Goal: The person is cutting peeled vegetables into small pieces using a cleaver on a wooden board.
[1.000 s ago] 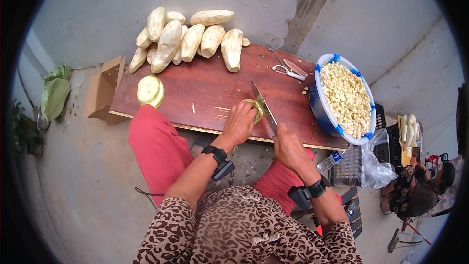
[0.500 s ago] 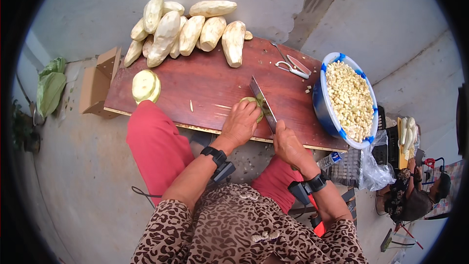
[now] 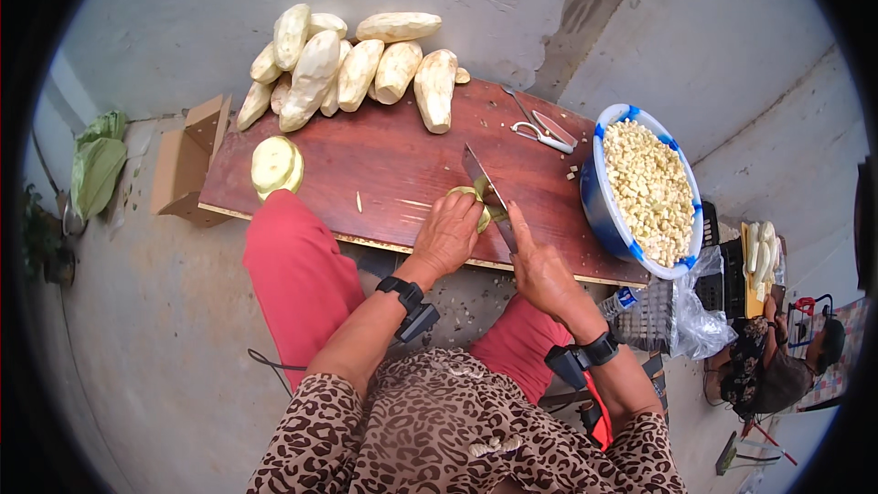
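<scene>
My left hand is closed over a stack of pale green-edged slices, apparently peeled eggplant, pressed on the reddish-brown board. Right against these slices stands the broad blade of a kitchen knife. My right hand is wrapped round its handle, the index finger stretched along the blade. A strip of the slice shows on the right side of the blade. Further left on the board, more round slices lie stacked by my knee. Several whole peeled eggplants are heaped at the far left.
A blue-and-white basin full of pale cubes stands at the board's right end. Near it lie a white-handled peeler and scattered cubes. An open cardboard box is on the floor at left. Another person works at far right.
The knife has shifted slightly left, and my right index finger now reaches along the blade. More of the cut slices shows beside it. The whole view has moved a little.
</scene>
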Demonstrator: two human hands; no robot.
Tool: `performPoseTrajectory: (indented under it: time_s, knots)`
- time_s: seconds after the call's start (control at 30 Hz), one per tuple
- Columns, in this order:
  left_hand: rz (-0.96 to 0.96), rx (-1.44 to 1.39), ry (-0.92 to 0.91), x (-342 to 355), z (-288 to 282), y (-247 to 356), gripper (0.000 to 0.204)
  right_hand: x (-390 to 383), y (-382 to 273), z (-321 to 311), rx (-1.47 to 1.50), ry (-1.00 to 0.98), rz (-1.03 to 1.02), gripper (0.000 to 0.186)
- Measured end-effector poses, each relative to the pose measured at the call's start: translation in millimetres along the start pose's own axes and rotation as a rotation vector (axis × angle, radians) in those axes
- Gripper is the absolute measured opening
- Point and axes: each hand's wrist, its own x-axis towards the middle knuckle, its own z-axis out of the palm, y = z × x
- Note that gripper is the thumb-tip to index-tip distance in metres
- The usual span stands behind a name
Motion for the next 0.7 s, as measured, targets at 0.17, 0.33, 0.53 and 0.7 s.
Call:
performPoseTrajectory:
  time_s: [0.17, 0.33, 0.53, 0.7]
  knots:
    - [-0.003, -0.016, -0.024, 1.0, -2.3, 0.7, 0.037, 1.6, 2.9, -5.2, -0.026, -0.071, -0.019, 0.077]
    - [0.011, -0.026, -0.001, 2.2, -2.7, 1.5, 0.036, 4.7, 15.2, 18.4, -0.04, -0.045, -0.021, 0.079]
    - [0.011, -0.024, 0.004, 0.9, -3.2, 1.8, 0.035, 2.7, 25.1, 32.2, 0.004, 0.031, -0.019, 0.085]
    - [0.004, -0.025, 0.041, -1.2, 0.5, 0.1, 0.037, 0.0, 8.6, 12.8, 0.076, -0.03, 0.087, 0.085]
